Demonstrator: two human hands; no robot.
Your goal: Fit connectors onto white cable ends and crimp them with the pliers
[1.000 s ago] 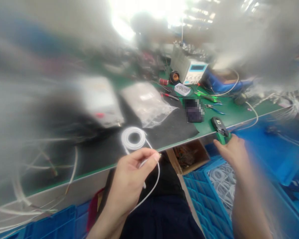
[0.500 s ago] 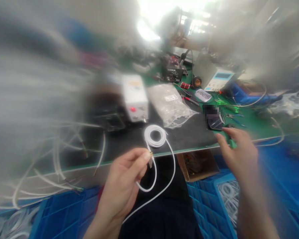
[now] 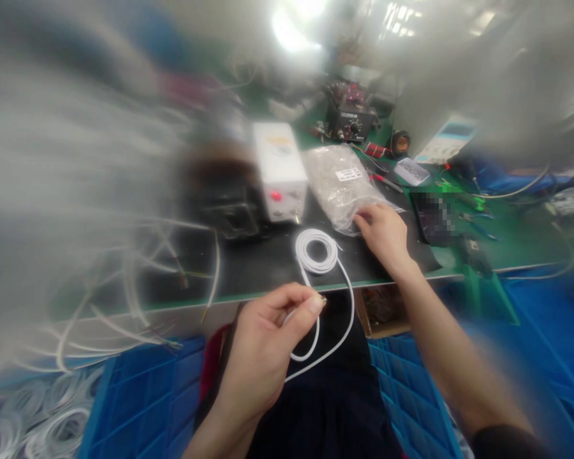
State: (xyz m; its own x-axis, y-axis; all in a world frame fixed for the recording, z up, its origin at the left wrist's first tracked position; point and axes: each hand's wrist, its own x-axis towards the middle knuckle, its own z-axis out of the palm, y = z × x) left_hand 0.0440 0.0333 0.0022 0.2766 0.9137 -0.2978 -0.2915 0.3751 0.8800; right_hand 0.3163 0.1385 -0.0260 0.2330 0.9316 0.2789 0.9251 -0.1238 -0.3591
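My left hand [image 3: 272, 338] is closed in a pinch in front of the bench edge. A small gold-coloured metal piece on the white cable [image 3: 351, 306] shows at its thumb and fingertip. The cable loops below this hand and runs up to a round coil [image 3: 316, 252] lying on the black mat. My right hand [image 3: 385, 236] is at the near end of a clear plastic bag [image 3: 332, 178] with a white label. Its fingers are curled on the plastic, and the fingertips are partly hidden. The bag's contents are too blurred to name.
Left of the bag stands a white box [image 3: 280, 172] with a red button. A dark phone-like device [image 3: 433, 217] and a green-and-black tool [image 3: 483, 268] lie to the right. Loose white cables [image 3: 134, 293] hang over the left edge. Blue crates [image 3: 138, 395] stand below.
My right hand has moved left from beside the phone-like device to the plastic bag, and its fingers have curled. My left hand keeps its pinch. The whole view has shifted slightly.
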